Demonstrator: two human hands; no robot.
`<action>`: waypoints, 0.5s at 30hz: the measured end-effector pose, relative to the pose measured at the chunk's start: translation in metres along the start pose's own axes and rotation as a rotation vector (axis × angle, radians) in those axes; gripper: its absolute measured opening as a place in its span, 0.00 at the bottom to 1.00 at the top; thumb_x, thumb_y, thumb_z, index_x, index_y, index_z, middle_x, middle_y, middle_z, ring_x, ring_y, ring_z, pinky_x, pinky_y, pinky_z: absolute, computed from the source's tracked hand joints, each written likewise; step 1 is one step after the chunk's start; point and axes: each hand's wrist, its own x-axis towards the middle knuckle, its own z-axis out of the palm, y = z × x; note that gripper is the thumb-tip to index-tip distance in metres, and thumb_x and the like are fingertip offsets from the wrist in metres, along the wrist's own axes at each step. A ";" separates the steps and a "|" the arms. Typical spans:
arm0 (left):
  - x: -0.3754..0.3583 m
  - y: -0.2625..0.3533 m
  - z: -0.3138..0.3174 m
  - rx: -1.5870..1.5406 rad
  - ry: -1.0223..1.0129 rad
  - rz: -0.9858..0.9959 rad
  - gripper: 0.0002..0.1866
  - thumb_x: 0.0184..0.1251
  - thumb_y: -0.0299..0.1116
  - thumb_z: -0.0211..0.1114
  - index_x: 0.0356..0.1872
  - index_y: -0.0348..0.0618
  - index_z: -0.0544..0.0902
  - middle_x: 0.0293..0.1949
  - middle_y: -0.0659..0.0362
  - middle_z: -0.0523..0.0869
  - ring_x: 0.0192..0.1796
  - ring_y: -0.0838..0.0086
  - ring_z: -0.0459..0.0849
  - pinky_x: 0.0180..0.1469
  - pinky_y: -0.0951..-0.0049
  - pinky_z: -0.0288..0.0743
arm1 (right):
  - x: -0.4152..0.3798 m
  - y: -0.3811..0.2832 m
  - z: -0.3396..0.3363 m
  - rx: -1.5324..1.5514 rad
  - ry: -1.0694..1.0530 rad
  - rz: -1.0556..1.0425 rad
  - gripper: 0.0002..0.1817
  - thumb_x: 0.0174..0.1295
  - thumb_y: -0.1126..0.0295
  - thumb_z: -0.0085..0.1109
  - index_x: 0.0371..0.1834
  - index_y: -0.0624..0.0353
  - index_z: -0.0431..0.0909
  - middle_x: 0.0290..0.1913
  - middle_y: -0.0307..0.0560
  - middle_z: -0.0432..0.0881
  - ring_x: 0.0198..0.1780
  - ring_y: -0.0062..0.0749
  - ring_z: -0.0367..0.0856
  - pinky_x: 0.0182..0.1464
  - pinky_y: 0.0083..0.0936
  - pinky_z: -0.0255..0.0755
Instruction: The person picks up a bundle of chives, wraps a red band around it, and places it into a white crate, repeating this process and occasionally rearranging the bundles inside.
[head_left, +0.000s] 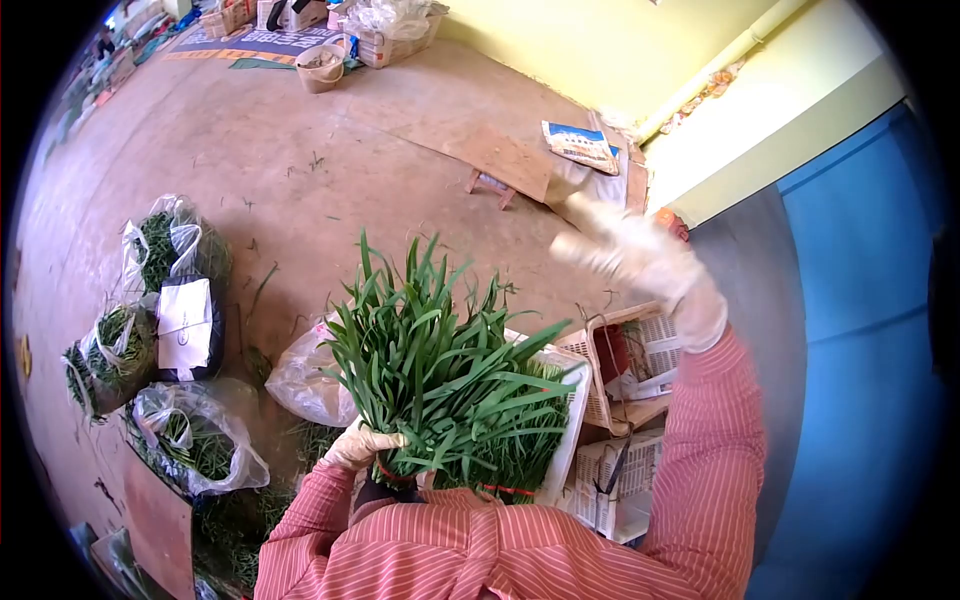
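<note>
My left hand, in a pale glove, is closed around the lower part of a bunch of long, flat-leaved greens. The leaves fan upward and to the right, and a red band shows near the bunch's base. More greens, also with a red band, lie in a white plastic crate under and beside the held bunch. My right hand, gloved too, is raised away from the greens over the floor at the right. It is blurred, but its fingers look stretched out and apart, with nothing seen in them.
Plastic bags of greens stand on the left near a dark package with a white label. Wicker-edged baskets are at my right. Beyond are a low wooden stool, a printed sack, a bucket and a blue door.
</note>
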 end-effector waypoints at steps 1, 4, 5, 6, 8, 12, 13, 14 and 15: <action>-0.001 0.001 0.000 0.012 0.012 -0.005 0.34 0.51 0.29 0.81 0.61 0.39 0.77 0.51 0.59 0.86 0.51 0.71 0.84 0.57 0.68 0.77 | -0.003 -0.019 0.006 0.225 -0.259 0.100 0.58 0.48 0.39 0.74 0.80 0.51 0.56 0.74 0.65 0.63 0.72 0.58 0.66 0.73 0.44 0.62; -0.004 -0.001 -0.001 0.033 0.040 -0.014 0.35 0.51 0.31 0.82 0.62 0.39 0.77 0.52 0.59 0.86 0.52 0.71 0.83 0.58 0.68 0.77 | 0.004 -0.036 0.018 0.091 -0.356 -0.203 0.58 0.48 0.47 0.77 0.80 0.52 0.54 0.76 0.65 0.62 0.75 0.56 0.63 0.75 0.39 0.60; -0.005 -0.003 -0.003 0.044 0.038 -0.027 0.36 0.51 0.31 0.82 0.63 0.39 0.77 0.52 0.59 0.86 0.53 0.71 0.83 0.58 0.68 0.77 | 0.007 -0.038 0.023 0.092 -0.355 -0.205 0.58 0.48 0.47 0.77 0.80 0.52 0.54 0.76 0.65 0.62 0.75 0.56 0.63 0.75 0.39 0.60; -0.005 -0.003 -0.006 0.055 0.036 -0.039 0.37 0.51 0.32 0.82 0.63 0.39 0.76 0.53 0.59 0.86 0.53 0.70 0.83 0.59 0.67 0.77 | 0.010 -0.041 0.026 0.066 -0.394 -0.253 0.55 0.51 0.50 0.75 0.80 0.51 0.54 0.75 0.63 0.64 0.73 0.54 0.66 0.72 0.37 0.64; -0.006 -0.003 -0.008 0.063 0.013 -0.051 0.38 0.51 0.31 0.83 0.65 0.39 0.75 0.54 0.58 0.86 0.54 0.70 0.83 0.59 0.66 0.76 | 0.012 -0.036 0.041 0.149 -0.292 -0.425 0.35 0.60 0.60 0.69 0.72 0.51 0.70 0.62 0.56 0.80 0.55 0.48 0.83 0.59 0.32 0.76; -0.004 -0.014 -0.016 0.029 0.002 -0.056 0.42 0.49 0.29 0.83 0.68 0.39 0.71 0.55 0.56 0.85 0.55 0.68 0.82 0.62 0.65 0.75 | 0.021 -0.048 0.015 0.448 -0.682 -0.039 0.12 0.68 0.59 0.61 0.42 0.52 0.89 0.35 0.43 0.90 0.29 0.27 0.83 0.33 0.24 0.77; -0.004 -0.018 -0.018 -0.024 0.019 -0.060 0.42 0.49 0.28 0.83 0.68 0.39 0.71 0.55 0.56 0.85 0.55 0.68 0.82 0.62 0.65 0.75 | 0.022 -0.045 0.011 0.446 -0.686 -0.049 0.12 0.68 0.59 0.61 0.42 0.52 0.89 0.35 0.43 0.90 0.29 0.27 0.83 0.33 0.24 0.77; -0.002 -0.025 -0.024 -0.028 0.015 -0.099 0.42 0.49 0.27 0.82 0.68 0.38 0.71 0.56 0.56 0.85 0.56 0.68 0.82 0.63 0.65 0.75 | 0.023 -0.041 0.006 0.674 -0.612 0.038 0.12 0.70 0.59 0.60 0.42 0.52 0.89 0.37 0.41 0.90 0.29 0.22 0.82 0.30 0.20 0.74; -0.003 -0.025 -0.023 -0.031 0.021 -0.093 0.42 0.49 0.27 0.82 0.68 0.38 0.71 0.56 0.56 0.85 0.56 0.68 0.82 0.63 0.65 0.75 | 0.025 -0.036 0.001 0.899 -0.529 0.127 0.11 0.72 0.60 0.58 0.42 0.51 0.88 0.38 0.38 0.90 0.29 0.18 0.81 0.28 0.17 0.72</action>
